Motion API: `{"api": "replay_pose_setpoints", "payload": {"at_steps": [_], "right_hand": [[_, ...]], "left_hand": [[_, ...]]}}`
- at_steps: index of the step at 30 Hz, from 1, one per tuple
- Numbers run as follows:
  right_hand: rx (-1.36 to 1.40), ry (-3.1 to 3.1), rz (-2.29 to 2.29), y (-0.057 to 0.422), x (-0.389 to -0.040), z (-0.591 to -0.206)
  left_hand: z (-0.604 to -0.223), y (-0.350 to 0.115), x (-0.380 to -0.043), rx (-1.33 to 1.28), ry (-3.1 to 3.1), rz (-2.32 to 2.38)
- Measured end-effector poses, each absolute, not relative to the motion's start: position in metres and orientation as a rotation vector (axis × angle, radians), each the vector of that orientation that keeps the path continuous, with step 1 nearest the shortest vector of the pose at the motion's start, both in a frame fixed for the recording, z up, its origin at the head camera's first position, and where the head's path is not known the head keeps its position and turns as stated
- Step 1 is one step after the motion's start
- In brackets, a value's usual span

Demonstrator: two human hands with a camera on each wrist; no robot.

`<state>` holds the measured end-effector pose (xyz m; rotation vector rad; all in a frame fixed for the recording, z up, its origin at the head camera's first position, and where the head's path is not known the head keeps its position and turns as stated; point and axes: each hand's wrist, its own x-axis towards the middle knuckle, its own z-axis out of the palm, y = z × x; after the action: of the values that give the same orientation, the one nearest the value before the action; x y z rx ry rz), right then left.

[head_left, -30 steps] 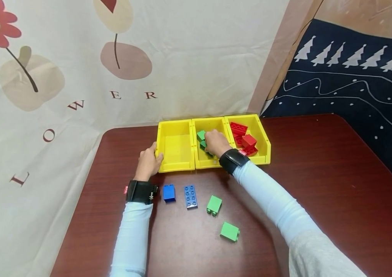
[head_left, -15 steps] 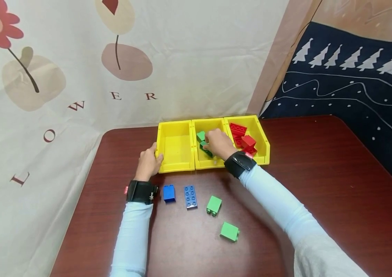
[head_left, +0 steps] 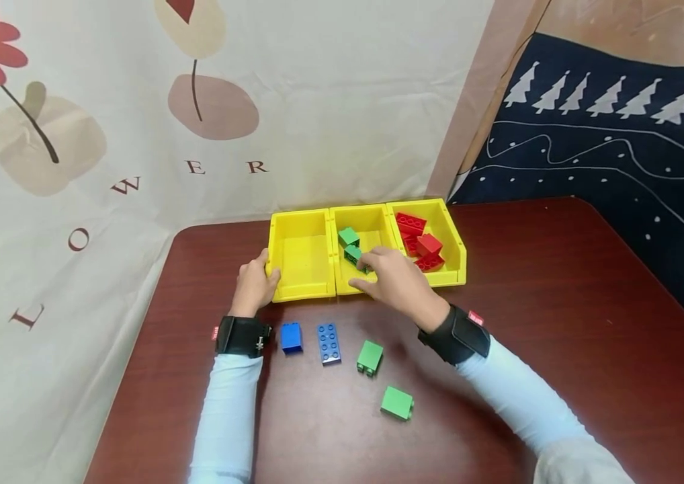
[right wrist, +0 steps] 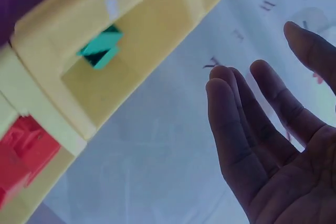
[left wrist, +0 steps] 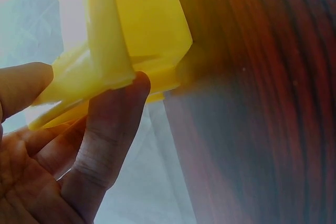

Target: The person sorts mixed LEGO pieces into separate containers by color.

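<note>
My left hand (head_left: 253, 285) grips the left wall of the left yellow bin (head_left: 302, 290). In the left wrist view, thumb and fingers (left wrist: 113, 135) lie on opposite sides of that yellow wall. My right hand (head_left: 399, 282) hovers over the front of the middle yellow bin (head_left: 376, 214), fingers apart and holding nothing; the right wrist view also shows its palm bare. Inside the middle bin lie a green block (head_left: 349, 236) and another green block (head_left: 352, 254), the latter partly hidden by my fingers. Red blocks (head_left: 429, 245) fill part of the right yellow bin (head_left: 456, 259).
On the brown table (head_left: 197, 269), in front of the bins, lie a short blue block (head_left: 291, 337), a longer blue block (head_left: 329, 343), a green block (head_left: 369, 357) and a nearer green block (head_left: 398, 402). A printed cloth (head_left: 318, 121) hangs behind.
My right hand has drawn back toward the front right, out of the middle bin, and its fingers have spread. The left hand still holds the left bin.
</note>
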<state>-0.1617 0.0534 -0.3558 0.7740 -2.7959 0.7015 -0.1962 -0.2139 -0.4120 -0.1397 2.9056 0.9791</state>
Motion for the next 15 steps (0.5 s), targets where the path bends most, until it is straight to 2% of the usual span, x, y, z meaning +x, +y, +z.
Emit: {"api": "replay_pose_setpoints", "payload": {"at_steps": [7, 15], "right_hand": [[0.945, -2.725, 0.723, 0.057, -0.128, -0.372], [0.950, -2.840, 0.692, 0.056, -0.102, -0.399]], "left_hand": [[-0.412, -0.216, -0.196, -0.136, 2.918, 0.968], [-0.413, -0.214, -0.197, -0.137, 2.915, 0.972]]}}
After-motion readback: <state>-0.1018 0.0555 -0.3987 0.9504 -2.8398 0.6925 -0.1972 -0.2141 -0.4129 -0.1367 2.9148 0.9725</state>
